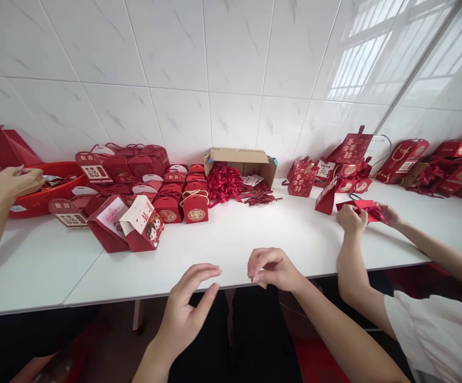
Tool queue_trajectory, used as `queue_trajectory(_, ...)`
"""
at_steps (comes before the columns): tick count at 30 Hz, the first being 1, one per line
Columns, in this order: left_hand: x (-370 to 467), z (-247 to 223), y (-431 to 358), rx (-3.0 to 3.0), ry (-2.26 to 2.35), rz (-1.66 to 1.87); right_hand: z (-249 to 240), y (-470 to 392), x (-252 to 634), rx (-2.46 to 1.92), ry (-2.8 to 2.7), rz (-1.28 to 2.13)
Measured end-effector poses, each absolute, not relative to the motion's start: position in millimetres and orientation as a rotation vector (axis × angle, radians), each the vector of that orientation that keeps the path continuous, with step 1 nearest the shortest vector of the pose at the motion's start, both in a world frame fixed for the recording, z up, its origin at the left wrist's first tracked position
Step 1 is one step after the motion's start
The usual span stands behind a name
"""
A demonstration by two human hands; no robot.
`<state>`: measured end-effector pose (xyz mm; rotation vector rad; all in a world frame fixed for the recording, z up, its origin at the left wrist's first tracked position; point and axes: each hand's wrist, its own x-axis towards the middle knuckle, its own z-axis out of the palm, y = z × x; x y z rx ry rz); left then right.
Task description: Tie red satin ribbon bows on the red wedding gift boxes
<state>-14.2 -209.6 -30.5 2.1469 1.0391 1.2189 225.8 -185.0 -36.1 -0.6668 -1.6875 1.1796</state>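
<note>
My left hand (191, 303) is over the table's front edge, its thumb and fingers apart with nothing between them. To its right, my right hand (273, 268) has its fingers curled to the thumb; a small yellowish bit shows beneath them, too small to name. Beyond my hands stretches the white table (215, 239). Left of centre stand a white-and-red box with a cartoon couple (145, 223) and a pink-topped red box (111, 223). Small red boxes (195, 207) are grouped behind them. An open cardboard carton (238, 155) holds red ribbons (225, 183).
At right, a person's hands (352, 219) hold a red box with ribbon (364, 205). Another person's hand (13, 183) is over a red basket (35, 205) at far left. More red boxes (302, 178) stand along the tiled wall, to the far right.
</note>
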Motion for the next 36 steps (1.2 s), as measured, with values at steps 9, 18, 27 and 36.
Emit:
queue_trajectory(9, 9, 1, -217, 2.052, 0.562, 1.076, -21, -207, 200, -0.311, -1.467, 1.524)
queue_trajectory(18, 3, -7, -219, 1.919, 0.639, 1.011, -25, -207, 195, -0.344, -1.497, 1.537)
queue_trajectory(27, 1, -16, -238, 1.777, 0.671, 0.952, -29, -207, 189, -0.218, -1.552, 1.85)
queue_trajectory(36, -51, -40, -177, 1.833, 1.417, 1.451, -51, -212, 180, -0.332, -1.357, 1.775)
